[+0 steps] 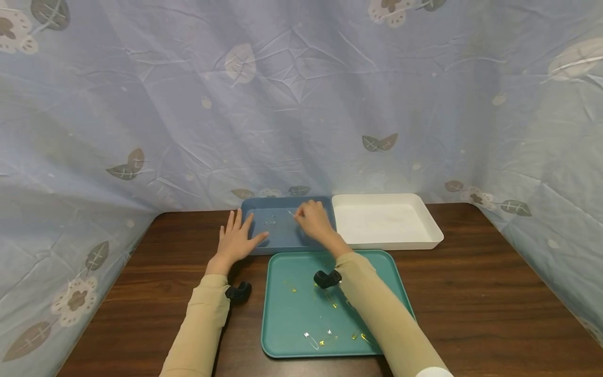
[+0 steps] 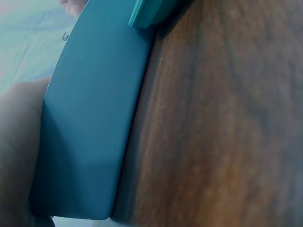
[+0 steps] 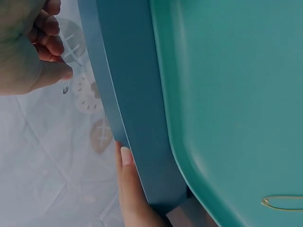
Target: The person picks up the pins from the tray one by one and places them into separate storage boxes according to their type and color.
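Between its thumb and fingers my right hand (image 1: 314, 221) pinches a small silver safety pin (image 3: 65, 87) above the blue tray (image 1: 287, 240). A few silver safety pins (image 1: 270, 223) lie in that tray, left of the right hand. My left hand (image 1: 234, 242) is spread with straight fingers over the tray's left end, its thumb at the front rim. In the right wrist view, part of the left hand (image 3: 135, 198) touches the tray's edge. Nearer to me, the green tray (image 1: 289, 314) holds several scattered gold and silver safety pins (image 1: 311, 341), some hidden under my right forearm.
A white tray (image 1: 386, 222) stands right of the blue one, close against it. All three trays are on a dark wooden table (image 1: 476, 293). A patterned cloth (image 1: 301, 104) hangs behind the table and along its sides.
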A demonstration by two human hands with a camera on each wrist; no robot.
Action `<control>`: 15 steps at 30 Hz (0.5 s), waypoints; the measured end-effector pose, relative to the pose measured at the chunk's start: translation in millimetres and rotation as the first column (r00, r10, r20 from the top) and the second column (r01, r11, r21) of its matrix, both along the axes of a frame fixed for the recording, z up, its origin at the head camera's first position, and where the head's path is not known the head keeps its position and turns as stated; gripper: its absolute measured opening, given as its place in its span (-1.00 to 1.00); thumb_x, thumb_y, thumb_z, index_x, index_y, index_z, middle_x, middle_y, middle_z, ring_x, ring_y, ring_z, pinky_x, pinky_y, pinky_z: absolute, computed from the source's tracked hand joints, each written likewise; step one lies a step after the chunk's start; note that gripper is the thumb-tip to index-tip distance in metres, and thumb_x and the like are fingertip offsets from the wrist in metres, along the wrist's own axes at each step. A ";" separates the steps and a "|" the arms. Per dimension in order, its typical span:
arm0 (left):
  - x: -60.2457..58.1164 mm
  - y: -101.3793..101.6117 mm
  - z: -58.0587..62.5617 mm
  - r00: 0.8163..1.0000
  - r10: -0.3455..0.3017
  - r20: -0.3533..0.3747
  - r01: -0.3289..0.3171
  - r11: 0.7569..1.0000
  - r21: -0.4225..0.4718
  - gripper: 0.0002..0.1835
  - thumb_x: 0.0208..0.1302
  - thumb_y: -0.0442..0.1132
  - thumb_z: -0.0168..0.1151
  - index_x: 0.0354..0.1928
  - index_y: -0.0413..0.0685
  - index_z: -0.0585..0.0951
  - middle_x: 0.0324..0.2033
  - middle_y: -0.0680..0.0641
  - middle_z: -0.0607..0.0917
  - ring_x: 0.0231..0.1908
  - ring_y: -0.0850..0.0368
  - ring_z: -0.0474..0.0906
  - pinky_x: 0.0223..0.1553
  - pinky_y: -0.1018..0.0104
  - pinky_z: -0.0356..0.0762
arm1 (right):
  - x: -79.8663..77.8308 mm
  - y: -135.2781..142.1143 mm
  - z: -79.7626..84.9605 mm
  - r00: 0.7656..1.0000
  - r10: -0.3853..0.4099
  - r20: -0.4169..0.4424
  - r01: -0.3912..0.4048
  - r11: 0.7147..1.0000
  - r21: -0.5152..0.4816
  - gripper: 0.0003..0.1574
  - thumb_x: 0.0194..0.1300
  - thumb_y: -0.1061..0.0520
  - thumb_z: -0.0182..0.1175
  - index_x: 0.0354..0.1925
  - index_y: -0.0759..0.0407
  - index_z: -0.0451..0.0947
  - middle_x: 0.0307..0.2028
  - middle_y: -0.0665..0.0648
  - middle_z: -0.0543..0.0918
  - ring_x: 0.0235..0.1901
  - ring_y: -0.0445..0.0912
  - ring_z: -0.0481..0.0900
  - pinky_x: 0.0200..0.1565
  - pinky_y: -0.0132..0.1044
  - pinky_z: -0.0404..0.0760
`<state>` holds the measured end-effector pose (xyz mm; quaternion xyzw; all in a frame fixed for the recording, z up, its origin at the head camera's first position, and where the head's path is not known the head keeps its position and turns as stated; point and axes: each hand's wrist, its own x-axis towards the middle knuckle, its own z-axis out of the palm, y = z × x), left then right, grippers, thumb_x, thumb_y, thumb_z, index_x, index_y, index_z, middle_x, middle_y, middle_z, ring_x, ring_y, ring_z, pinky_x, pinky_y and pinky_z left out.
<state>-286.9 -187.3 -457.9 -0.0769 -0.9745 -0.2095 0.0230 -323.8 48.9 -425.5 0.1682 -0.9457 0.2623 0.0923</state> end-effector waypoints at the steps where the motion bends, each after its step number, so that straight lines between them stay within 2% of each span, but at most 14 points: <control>1: -0.1 0.1 0.2 1.000 -0.001 0.000 0.001 1.000 0.004 -0.04 0.30 0.40 -0.02 0.55 0.00 0.01 0.54 -0.28 -0.21 0.53 -0.27 -0.42 0.39 -0.44 -0.27 | -2.3 -0.2 -0.7 1.000 -0.011 0.005 0.011 1.000 -0.002 -0.81 0.38 0.08 0.19 -0.23 0.17 0.65 -0.21 0.18 0.59 -0.08 0.11 0.47 -0.03 -0.01 0.50; 9: -0.6 0.2 -1.5 1.000 -0.003 -0.008 0.003 1.000 0.012 -0.05 0.30 0.39 -0.02 0.55 0.00 0.02 0.54 -0.29 -0.20 0.53 -0.28 -0.39 0.38 -0.44 -0.26 | -16.0 -4.2 -6.1 0.998 -0.055 0.031 0.057 0.998 -0.035 -0.79 0.39 0.07 0.18 -0.20 0.17 0.66 -0.18 0.19 0.59 -0.01 0.15 0.46 -0.01 0.03 0.50; 15: -2.9 -0.4 -2.9 1.000 -0.004 -0.011 0.004 1.000 0.004 -0.04 0.30 0.40 -0.03 0.54 -0.02 0.01 0.53 -0.30 -0.20 0.52 -0.30 -0.38 0.38 -0.45 -0.24 | -19.1 -8.4 -7.5 0.997 -0.059 0.039 0.061 0.996 -0.058 -0.79 0.39 0.08 0.18 -0.21 0.20 0.65 -0.18 0.22 0.59 0.02 0.18 0.46 0.01 0.02 0.50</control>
